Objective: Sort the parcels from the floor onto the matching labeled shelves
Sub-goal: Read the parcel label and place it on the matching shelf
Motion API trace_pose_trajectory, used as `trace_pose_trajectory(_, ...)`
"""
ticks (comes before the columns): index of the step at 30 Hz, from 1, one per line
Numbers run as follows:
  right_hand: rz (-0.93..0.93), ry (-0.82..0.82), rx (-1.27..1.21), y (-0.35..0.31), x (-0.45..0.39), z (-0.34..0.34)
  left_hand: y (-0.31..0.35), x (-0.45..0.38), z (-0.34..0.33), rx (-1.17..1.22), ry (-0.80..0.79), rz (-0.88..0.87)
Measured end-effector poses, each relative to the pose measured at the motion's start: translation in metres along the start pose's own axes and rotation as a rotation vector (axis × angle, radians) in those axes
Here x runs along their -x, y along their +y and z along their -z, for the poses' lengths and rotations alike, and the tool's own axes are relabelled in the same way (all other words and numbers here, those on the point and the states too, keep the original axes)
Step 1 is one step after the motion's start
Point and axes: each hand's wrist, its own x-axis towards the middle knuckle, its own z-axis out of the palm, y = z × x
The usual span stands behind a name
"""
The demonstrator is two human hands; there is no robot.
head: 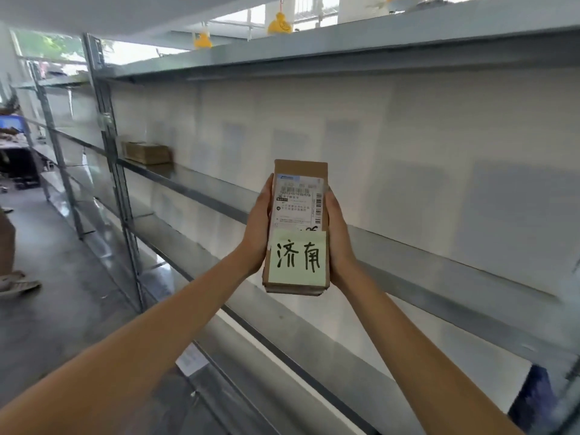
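Head view. Parcel [298,227]: narrow brown carton, held upright at arm's length in front of the metal shelving [345,243], clear of every shelf edge. Left hand [259,227] is pressed flat on the carton's left long side; right hand [337,237] on its right long side. Both are clamped on the carton from opposite sides, w/ top and bottom ends free. White shipping label [298,199] covers the upper face; a pale green sticky note [298,259] w/ handwritten chars "济南" covers the lower face, reaching the bottom edge.

Shelf level behind the parcel is open along its length; its front lip runs diagonally from upper left to lower right. One flat cardboard box [147,153] sits at the far left end of that level, beside the upright post [108,127], well apart from the parcel. Aisle floor [47,309] at left is open.
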Motion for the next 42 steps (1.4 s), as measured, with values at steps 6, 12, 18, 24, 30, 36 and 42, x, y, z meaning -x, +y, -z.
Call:
trace_pose_trajectory(6, -0.042, -0.1, -0.029, 0.023, -0.053, -0.01, -0.007, -0.037, 0.026, -0.026, 0.089, -0.011)
trace_pose_trajectory(12, -0.08, -0.141, -0.062, 0.054, -0.089, -0.025, -0.021, -0.06, 0.057, -0.057, 0.176, -0.015)
trace_pose_trajectory(18, -0.074, -0.16, -0.061, 0.076, -0.122, -0.06, -0.02, -0.086, 0.106, -0.081, 0.232, -0.012)
trace_pose_trajectory(24, -0.102, -0.179, -0.08, 0.102, -0.153, -0.124, -0.002, -0.11, 0.172, -0.121, 0.227, -0.032)
trace_pose_trajectory(30, -0.134, -0.182, -0.11, 0.136, -0.184, -0.179, 0.002, -0.128, 0.246, -0.15, 0.215, -0.071)
trace_pose_trajectory(36, -0.151, -0.177, -0.13, 0.16, -0.2, -0.23, 0.008, -0.137, 0.306, -0.151, 0.221, -0.076)
trace_pose_trajectory(42, -0.184, -0.224, -0.111, 0.183, -0.222, -0.268, 0.017, -0.147, 0.352, -0.183, 0.291, -0.093)
